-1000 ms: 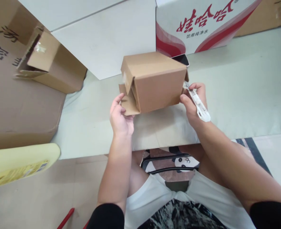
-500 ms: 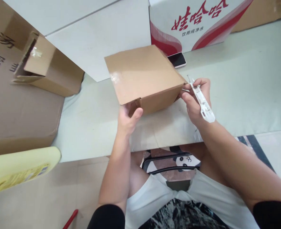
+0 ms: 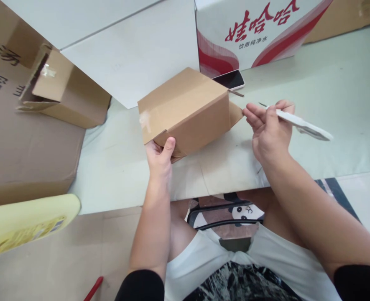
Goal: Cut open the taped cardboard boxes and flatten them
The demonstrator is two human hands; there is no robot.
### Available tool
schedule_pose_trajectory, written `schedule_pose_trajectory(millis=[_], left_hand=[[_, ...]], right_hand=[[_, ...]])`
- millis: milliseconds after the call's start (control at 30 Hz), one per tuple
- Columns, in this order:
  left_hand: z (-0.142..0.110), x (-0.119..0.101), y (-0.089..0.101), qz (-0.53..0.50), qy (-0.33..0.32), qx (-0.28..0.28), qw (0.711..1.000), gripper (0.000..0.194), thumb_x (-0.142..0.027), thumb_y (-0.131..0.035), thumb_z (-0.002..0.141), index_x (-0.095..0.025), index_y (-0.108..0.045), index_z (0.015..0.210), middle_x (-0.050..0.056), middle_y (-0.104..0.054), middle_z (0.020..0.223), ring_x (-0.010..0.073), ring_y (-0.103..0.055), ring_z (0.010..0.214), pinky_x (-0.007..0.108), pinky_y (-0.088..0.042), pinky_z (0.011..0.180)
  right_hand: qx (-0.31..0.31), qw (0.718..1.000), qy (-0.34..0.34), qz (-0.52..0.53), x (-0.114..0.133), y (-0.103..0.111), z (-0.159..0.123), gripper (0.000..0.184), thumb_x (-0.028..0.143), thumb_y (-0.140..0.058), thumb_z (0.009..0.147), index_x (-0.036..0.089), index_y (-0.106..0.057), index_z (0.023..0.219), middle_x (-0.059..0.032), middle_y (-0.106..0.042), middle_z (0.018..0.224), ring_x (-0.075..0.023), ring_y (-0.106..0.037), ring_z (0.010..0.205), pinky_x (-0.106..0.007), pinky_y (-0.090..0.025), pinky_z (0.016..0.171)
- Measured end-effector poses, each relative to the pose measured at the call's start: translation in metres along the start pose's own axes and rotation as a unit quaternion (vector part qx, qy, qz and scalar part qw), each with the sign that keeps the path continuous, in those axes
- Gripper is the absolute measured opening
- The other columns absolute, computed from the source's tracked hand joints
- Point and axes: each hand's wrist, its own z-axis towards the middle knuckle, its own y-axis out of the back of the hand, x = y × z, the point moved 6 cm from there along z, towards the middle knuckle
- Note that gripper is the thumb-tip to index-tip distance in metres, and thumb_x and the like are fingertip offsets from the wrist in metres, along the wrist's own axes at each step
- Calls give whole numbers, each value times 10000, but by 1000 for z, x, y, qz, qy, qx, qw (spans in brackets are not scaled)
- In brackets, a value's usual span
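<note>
A small brown cardboard box [image 3: 200, 129] is held tilted over the pale green table cover, with flaps standing out at both ends. My left hand [image 3: 160, 156] grips its left end, thumb on the side facing me and the other fingers hidden inside or behind the flap. My right hand [image 3: 272, 129] is closed round a white utility knife [image 3: 307, 124], whose thin blade points left toward the box. The fingertips of that hand are at the tip of the box's right flap [image 3: 235, 113]; whether they touch it I cannot tell.
Behind the box lies a phone [image 3: 233, 79], against a white carton with red lettering [image 3: 250, 50]. A large white box [image 3: 134, 62] stands at the back. On the left are an open cardboard box [image 3: 72, 92], a bigger carton [image 3: 31, 154] and a yellow container [image 3: 31, 221].
The box has tilted, showing more of its near side. My right hand has moved right, off the box's corner, and the knife has swung from steep to nearly level.
</note>
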Motion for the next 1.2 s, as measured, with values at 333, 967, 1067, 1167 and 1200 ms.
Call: schedule_pose_trajectory(millis=[333, 967, 1067, 1167, 1200], left_hand=[[-6, -5, -5, -8, -75, 1, 997, 555, -692, -754, 826, -203, -761, 1088, 71, -793, 945, 210, -783, 967, 279, -606, 894], [-4, 4, 0, -94, -26, -17, 995, 566, -719, -812, 739, -240, -781, 1039, 41, -796, 924, 198, -779, 933, 281, -596, 916], [-3, 4, 1, -88, -15, -14, 996, 598, -764, -802, 709, -240, -777, 996, 32, -789, 880, 198, -779, 895, 279, -603, 881], [-3, 5, 3, -79, -3, -23, 997, 619, -798, -806, 666, -237, -764, 923, 20, -776, 834, 200, -778, 881, 283, -607, 870], [-3, 6, 3, -76, 1, -27, 997, 612, -798, -810, 659, -235, -759, 893, 17, -770, 816, 199, -777, 879, 281, -607, 868]], right_hand=[[187, 981, 43, -39, 14, -23, -17, 375, 558, -637, 947, 312, -356, 973, -6, -714, 940, -260, -710, 1047, -503, -522, 958], [339, 921, -189, 38, 2, -31, -20, 661, 596, -878, 643, 292, -379, 951, 22, -505, 901, -169, -494, 756, -304, -379, 651], [352, 911, -210, 40, 4, -31, -21, 626, 509, -882, 651, 296, -380, 957, 25, -514, 922, -171, -495, 765, -310, -394, 663], [336, 914, -224, 32, 5, -30, -21, 595, 442, -880, 627, 287, -398, 940, 24, -499, 915, -171, -482, 785, -306, -367, 670], [335, 912, -235, 25, 4, -30, -21, 580, 426, -877, 618, 282, -409, 930, 23, -491, 909, -171, -479, 792, -306, -360, 674]])
